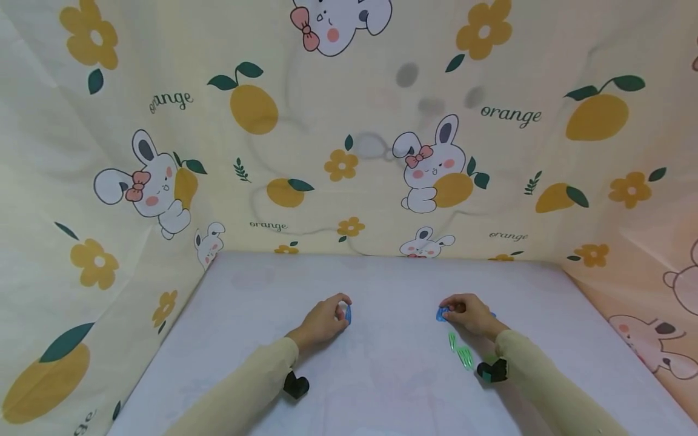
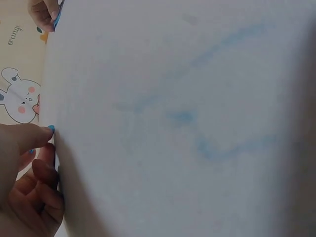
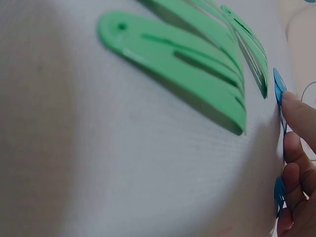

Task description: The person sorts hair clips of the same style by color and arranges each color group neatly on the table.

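Note:
On the left of the white tabletop, my left hand (image 1: 323, 319) pinches a blue hair clip (image 1: 348, 313) between thumb and fingers. Only a blue tip of that clip (image 2: 51, 128) shows at the thumb in the left wrist view. Farther right, my right hand (image 1: 473, 313) holds another blue snap clip (image 1: 442, 313) under its thumb and fingertips, low at the table. A second blue clip (image 3: 279, 192) lies by its lower fingers, partly hidden. Several green snap hair clips (image 1: 465, 358) rest just in front of the right hand; one green clip (image 3: 173, 69) looms large in the right wrist view.
A cloth (image 1: 371, 151) printed with rabbits and oranges hangs at the back and sides of the white table (image 1: 382, 369). Black heart-shaped pieces (image 1: 296, 385) sit at both wrists. Faint blue streaks (image 2: 217, 52) mark the surface in the left wrist view.

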Demonstrator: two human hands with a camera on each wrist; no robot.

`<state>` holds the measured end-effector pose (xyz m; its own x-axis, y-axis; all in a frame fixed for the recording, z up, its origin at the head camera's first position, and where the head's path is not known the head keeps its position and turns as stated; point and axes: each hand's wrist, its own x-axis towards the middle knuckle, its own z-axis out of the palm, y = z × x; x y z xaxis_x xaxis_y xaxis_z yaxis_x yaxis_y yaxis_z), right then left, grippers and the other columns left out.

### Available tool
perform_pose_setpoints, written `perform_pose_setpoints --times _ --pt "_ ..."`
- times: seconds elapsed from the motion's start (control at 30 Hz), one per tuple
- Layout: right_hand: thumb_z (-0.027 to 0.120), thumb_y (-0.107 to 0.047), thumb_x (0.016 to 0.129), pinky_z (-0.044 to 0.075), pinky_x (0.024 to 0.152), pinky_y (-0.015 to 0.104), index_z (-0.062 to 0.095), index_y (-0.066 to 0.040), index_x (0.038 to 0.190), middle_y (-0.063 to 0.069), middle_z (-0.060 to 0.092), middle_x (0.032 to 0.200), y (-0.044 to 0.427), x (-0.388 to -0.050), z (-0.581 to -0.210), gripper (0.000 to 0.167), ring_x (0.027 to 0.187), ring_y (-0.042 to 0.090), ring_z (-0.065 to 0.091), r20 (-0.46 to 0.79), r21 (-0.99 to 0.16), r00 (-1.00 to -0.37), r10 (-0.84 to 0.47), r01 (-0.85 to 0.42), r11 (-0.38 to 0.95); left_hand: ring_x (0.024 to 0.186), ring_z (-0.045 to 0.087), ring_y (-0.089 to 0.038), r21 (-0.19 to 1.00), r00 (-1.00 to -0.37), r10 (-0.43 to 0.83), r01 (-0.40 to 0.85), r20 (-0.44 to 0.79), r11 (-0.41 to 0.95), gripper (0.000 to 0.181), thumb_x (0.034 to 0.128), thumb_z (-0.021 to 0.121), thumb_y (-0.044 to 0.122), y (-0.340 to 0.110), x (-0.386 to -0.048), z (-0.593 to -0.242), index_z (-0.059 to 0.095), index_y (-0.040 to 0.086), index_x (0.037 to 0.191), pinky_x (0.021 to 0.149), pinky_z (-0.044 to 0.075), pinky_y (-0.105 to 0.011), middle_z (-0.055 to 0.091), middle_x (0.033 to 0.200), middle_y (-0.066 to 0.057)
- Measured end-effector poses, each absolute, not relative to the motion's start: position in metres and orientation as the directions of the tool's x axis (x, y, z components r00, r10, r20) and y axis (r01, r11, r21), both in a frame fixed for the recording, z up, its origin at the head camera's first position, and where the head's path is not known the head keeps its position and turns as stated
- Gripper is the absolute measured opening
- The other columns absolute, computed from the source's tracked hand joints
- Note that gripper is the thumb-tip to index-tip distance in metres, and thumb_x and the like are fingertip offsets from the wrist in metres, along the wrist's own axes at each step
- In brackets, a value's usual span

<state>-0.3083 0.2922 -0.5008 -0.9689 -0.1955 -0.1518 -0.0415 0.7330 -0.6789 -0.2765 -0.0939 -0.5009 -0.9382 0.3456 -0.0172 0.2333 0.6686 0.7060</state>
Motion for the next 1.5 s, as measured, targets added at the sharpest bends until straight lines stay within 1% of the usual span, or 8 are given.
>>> perform_pose_setpoints --times 0.27,0.5,0.6,0.83,1.0,1.2,1.37,1.5 --pt "0.072 -0.017 0.094 0.041 0.078 0.03 0.07 -0.009 0.119 0.006 0.06 0.102 0.292 -0.309 -0.499 0.026 0.095 0.021 0.049 -0.162 -0.674 -0.967 -0.197 -0.038 0.737 0.071 0.05 -0.011 0.655 -0.947 0.319 0.231 -0.017 0.719 0.045 0.088 0.075 0.014 -0.095 -0.276 -0.501 0.064 0.008 0.132 0.065 0.039 -0.025 0.059 0.079 0.005" --pt "0.072 -0.016 0.094 0.041 0.079 0.032 0.071 -0.01 0.118 0.005 0.06 0.101 0.29 -0.307 -0.498 0.025 0.095 0.022 0.049 -0.156 -0.676 -0.97 -0.187 -0.033 0.736 0.065 0.046 -0.008 0.678 -0.931 0.364 0.277 0.016 0.68 0.046 0.0893 0.074 0.012 -0.097 -0.279 -0.505 0.064 -0.004 0.131 0.062 0.037 -0.021 0.055 0.072 0.005" --pt "0.072 -0.016 0.094 0.041 0.079 0.032 0.071 -0.009 0.117 0.006 0.061 0.101 0.29 -0.307 -0.497 0.024 0.094 0.021 0.05 -0.149 -0.677 -0.97 -0.195 -0.044 0.734 0.061 0.043 -0.006 0.692 -0.923 0.384 0.293 0.025 0.659 0.046 0.0903 0.074 0.012 -0.099 -0.28 -0.507 0.063 -0.006 0.131 0.059 0.035 -0.02 0.051 0.067 0.006" --pt "0.073 -0.017 0.093 0.042 0.08 0.032 0.073 -0.01 0.117 0.005 0.062 0.102 0.29 -0.309 -0.496 0.024 0.094 0.022 0.051 -0.148 -0.649 -0.97 -0.194 -0.053 0.759 0.057 0.037 -0.007 0.696 -0.913 0.408 0.305 0.02 0.649 0.044 0.0921 0.073 0.015 -0.101 -0.283 -0.509 0.063 -0.005 0.13 0.056 0.031 -0.02 0.042 0.061 0.006" --pt "0.073 -0.016 0.092 0.041 0.077 0.031 0.074 -0.012 0.116 0.006 0.062 0.101 0.289 -0.309 -0.495 0.024 0.092 0.022 0.05 -0.158 -0.619 -0.972 -0.173 -0.039 0.785 0.06 0.039 -0.007 0.687 -0.915 0.403 0.302 0.015 0.661 0.044 0.0917 0.074 0.017 -0.101 -0.283 -0.508 0.065 -0.003 0.13 0.058 0.033 -0.02 0.044 0.063 0.006" --pt "0.073 -0.018 0.092 0.041 0.072 0.031 0.074 -0.012 0.116 0.009 0.064 0.107 0.284 -0.306 -0.491 0.025 0.092 0.022 0.051 -0.166 -0.595 -0.974 -0.151 -0.023 0.803 0.062 0.042 -0.007 0.688 -0.924 0.382 0.287 0.016 0.666 0.043 0.0899 0.076 0.017 -0.102 -0.283 -0.507 0.068 0.0 0.128 0.059 0.034 -0.021 0.047 0.065 0.005" --pt "0.077 -0.03 0.089 0.043 0.075 0.037 0.073 -0.016 0.117 0.01 0.063 0.113 0.282 -0.302 -0.49 0.031 0.098 0.025 0.053 -0.16 -0.559 -0.978 -0.137 -0.024 0.829 0.063 0.044 -0.007 0.694 -0.93 0.368 0.268 0.005 0.668 0.043 0.0891 0.077 0.017 -0.103 -0.283 -0.506 0.068 0.003 0.128 0.059 0.036 -0.021 0.05 0.068 0.005" --pt "0.08 -0.036 0.085 0.042 0.088 0.053 0.071 -0.015 0.118 0.014 0.065 0.122 0.281 -0.3 -0.49 0.04 0.11 0.034 0.055 -0.135 -0.54 -0.98 -0.147 -0.052 0.84 0.063 0.045 -0.008 0.702 -0.931 0.364 0.246 -0.02 0.668 0.043 0.0894 0.077 0.018 -0.102 -0.283 -0.504 0.068 0.004 0.129 0.059 0.036 -0.021 0.05 0.067 0.004"
